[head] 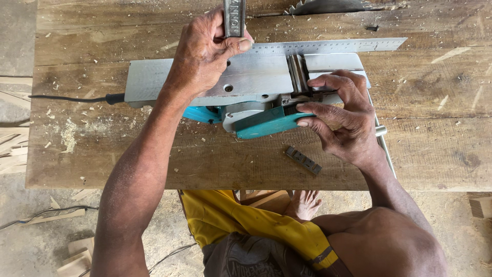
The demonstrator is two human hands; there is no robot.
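An electric planer (241, 90) lies upside down across the middle of a rough wooden workbench (102, 149), its flat grey metal sole facing up. The sole is a long pale rectangle with a round hole near its centre and a slot toward the right where the cutter drum sits – a ribbed metal piece shows there. Below the sole, on the near side, the teal plastic body and handle stick out toward the person. A black power cord (66, 97) runs off its left end across the bench.

The left hand (205, 56) rests on the sole and is closed around the stock of a steel square (328, 46), thumb pressed on top; the square's ruled blade lies along the far edge of the planer, running right. The right hand (343, 115) sits at the right end of the planer – fingers curled over the cutter area, thumb pressed on the teal housing, gripping the tool's side.

A small dark slotted metal bar (304, 160) lies loose on the bench just near of the right hand. The toothed edge of a circular saw blade (323, 6) pokes up at the far edge. Wood shavings litter the boards and the floor
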